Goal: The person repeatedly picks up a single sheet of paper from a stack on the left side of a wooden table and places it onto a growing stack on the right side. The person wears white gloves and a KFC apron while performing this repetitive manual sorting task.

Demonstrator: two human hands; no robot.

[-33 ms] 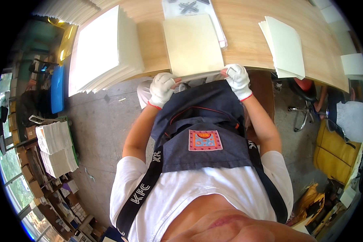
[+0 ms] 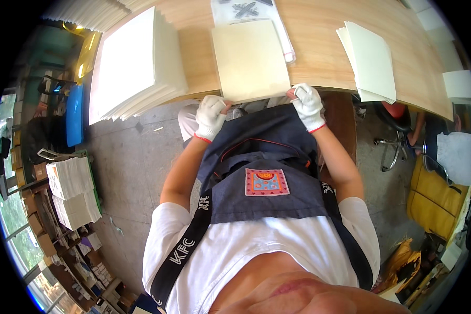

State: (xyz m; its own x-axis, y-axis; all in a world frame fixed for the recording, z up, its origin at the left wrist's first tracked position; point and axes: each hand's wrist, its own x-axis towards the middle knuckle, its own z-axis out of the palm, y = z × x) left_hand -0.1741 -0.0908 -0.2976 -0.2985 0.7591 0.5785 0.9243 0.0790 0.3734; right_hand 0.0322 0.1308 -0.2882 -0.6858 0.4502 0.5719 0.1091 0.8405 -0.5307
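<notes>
Two near corners, one cream paper sheet (image 2: 251,60)

Head view: from where I stand, the sheet lies flat at the front edge of a wooden table (image 2: 319,52), between a tall pile of white paper (image 2: 125,57) on the left and a small fanned stack of pale sheets (image 2: 371,65) on the right. Its far end covers part of a printed white sheet (image 2: 246,10).

The left hand (image 2: 210,116), in a white glove with bare fingertips, is at the near left corner; the right hand (image 2: 307,106), gloved alike, is at the near right one. Fingers are curled on both, but I cannot tell whether either pinches the paper or just rests against it.

I'd judge the step to be lining up that near edge. The next move would call for light, even fingers at both corners.

The long axis runs away from the person, the far end leaning slightly left.
</notes>
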